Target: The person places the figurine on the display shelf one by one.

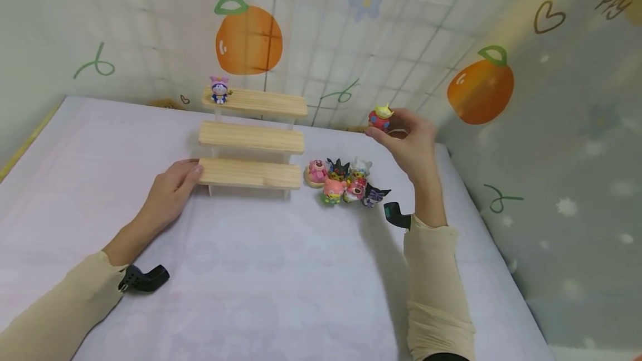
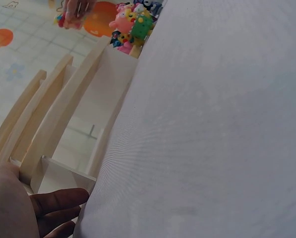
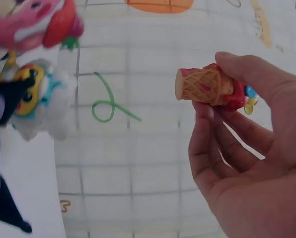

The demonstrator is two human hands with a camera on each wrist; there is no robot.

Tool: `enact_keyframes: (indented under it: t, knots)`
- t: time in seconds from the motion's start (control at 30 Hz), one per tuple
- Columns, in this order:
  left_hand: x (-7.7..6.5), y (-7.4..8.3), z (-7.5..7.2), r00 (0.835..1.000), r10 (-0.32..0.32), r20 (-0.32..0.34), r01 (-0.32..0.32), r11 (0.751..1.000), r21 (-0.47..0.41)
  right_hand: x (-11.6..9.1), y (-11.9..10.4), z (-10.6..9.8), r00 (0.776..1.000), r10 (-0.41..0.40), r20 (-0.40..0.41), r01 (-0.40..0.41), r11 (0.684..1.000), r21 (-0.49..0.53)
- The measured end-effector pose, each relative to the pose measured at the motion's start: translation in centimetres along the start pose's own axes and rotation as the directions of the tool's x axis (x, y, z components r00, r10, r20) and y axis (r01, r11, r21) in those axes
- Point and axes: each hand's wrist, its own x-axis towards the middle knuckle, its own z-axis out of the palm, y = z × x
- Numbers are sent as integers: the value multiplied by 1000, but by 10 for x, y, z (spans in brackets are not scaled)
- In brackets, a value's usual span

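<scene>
My right hand (image 1: 413,141) pinches a small figurine (image 1: 379,118) between thumb and fingers, raised above the table to the right of a three-tier wooden display shelf (image 1: 251,173). The right wrist view shows that figurine's tan waffle-cone base (image 3: 200,85), with red, blue and yellow parts partly hidden by my fingers. My left hand (image 1: 170,191) holds the left end of the lowest tier; in the left wrist view some of its fingers (image 2: 63,199) lie against the white side support. A purple-and-white figurine with a pink top (image 1: 219,91) stands at the left of the top tier.
Several figurines stand close together right of the shelf, among them a pink one (image 1: 332,190), a dark spiky one (image 1: 339,169) and a black-and-purple one (image 1: 374,195). A white cloth (image 1: 281,283) covers the table. Behind it hangs a curtain (image 1: 321,27) printed with oranges.
</scene>
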Motion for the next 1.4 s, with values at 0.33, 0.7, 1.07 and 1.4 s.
enact_keyframes:
  t: [0.33, 0.7, 1.07, 1.4]
  knots:
    - [-3, -7, 1, 1000, -2, 2, 2, 1000, 3, 2, -18, 25, 999, -46, 12, 45, 995, 92]
    - [-3, -9, 3, 1000, 14, -11, -14, 1000, -1, 20, -54, 68, 996, -85, 12, 83, 992, 93]
    - [-2, -5, 3, 1000, -8, 2, 8, 1000, 14, 31, -79, 106, 993, -118, -30, 121, 982, 148]
    - [0, -2, 2, 1000, -2, -1, 2, 1000, 15, 34, -73, 124, 995, -104, 1, 102, 978, 180]
